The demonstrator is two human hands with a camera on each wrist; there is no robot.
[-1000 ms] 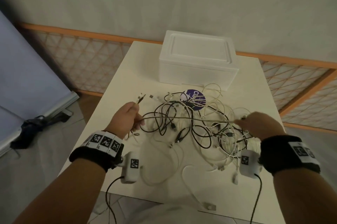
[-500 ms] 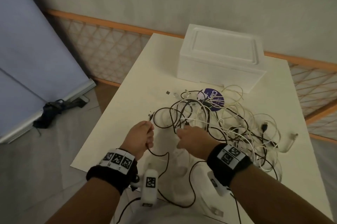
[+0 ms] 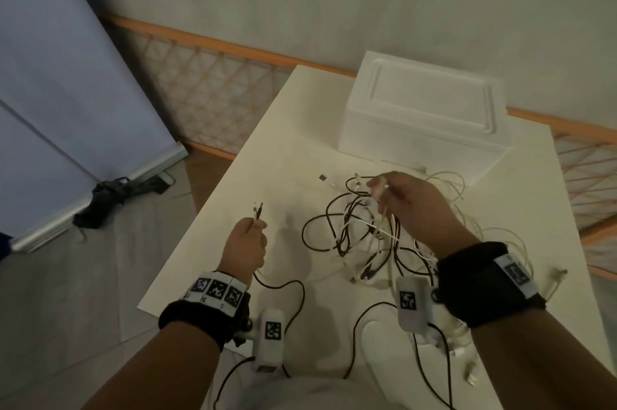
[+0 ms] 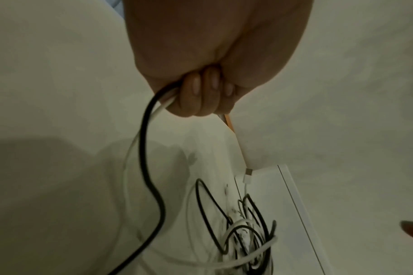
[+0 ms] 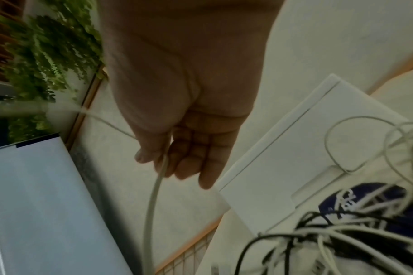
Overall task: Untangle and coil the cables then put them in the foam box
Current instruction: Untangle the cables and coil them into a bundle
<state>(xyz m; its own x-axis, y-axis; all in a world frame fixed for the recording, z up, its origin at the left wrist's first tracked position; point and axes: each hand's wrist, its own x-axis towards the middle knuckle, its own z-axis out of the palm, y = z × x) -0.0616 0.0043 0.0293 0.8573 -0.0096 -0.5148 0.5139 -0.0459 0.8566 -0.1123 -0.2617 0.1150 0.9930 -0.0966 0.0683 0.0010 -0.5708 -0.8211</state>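
1. White and black cords make up the tangle [image 3: 374, 236], which lies on the table [image 3: 287, 149] between your two hands and spreads toward your right side; I cannot count the separate cables in it.
2. Your left hand [image 3: 245, 247] is closed in a fist around two strands, a black cable [image 4: 149, 167] and a white cable [image 4: 132, 158], with their plug ends sticking up past your knuckles.
3. Your right hand [image 3: 417, 205] hovers above the heap, thumb and fingers pinching a single white cord [image 5: 153, 195]; the other fingers are loosely bent.
4. From your left fist the held strands trail back toward you, then loop rightward to the pile, so the free run lies across your body; your right hand is nearer the knot.
5. One foam box [image 3: 424, 119], lid on, sits at the far edge of the table beyond the heap, closer to your right hand.
6. I judge untangling has barely begun; nothing is coiled yet.
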